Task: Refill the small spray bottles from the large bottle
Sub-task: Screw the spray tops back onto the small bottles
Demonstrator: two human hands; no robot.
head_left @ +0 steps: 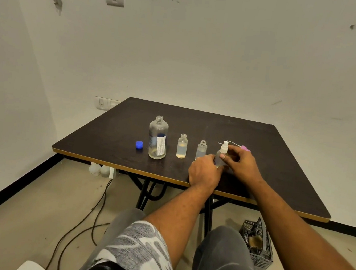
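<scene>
The small spray bottle (pixel 220 159) is held upright on the table (pixel 259 147), its base gripped by the left hand (pixel 205 173), presumably so the spray head (pixel 224 147), pinched by the right hand (pixel 241 161), can be twisted. The large bottle (pixel 157 140) stands uncapped.

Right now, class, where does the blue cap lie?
In the head view the blue cap lies on the dark table, just left of the large bottle and apart from it, towards the front left corner.
</scene>
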